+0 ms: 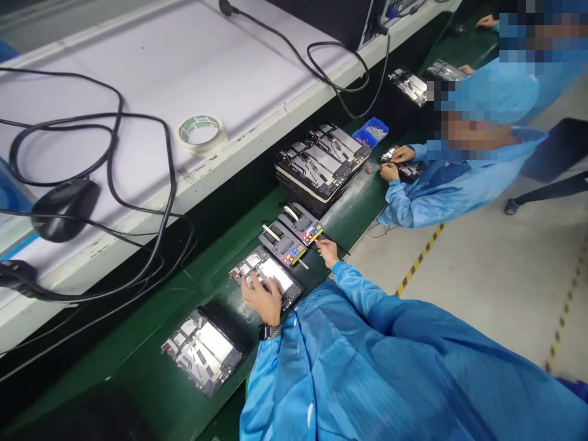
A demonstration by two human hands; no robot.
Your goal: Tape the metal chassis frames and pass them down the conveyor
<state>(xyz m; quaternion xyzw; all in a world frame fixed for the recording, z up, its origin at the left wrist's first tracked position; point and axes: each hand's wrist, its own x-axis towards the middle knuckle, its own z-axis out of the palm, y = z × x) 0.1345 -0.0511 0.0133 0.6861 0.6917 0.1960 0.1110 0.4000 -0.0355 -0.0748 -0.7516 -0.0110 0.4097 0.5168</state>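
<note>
Two hands work at the green belt [138, 373]: the left hand [263, 300], fingers spread, rests on an open tablet [271, 274] at seven o'clock, and the right hand [327, 251] seems to pinch a thin dark tool [342, 248] at four o'clock. A second open tablet [202, 349] lies at eight o'clock, with a tablet stack [316, 165] at one o'clock.
</note>
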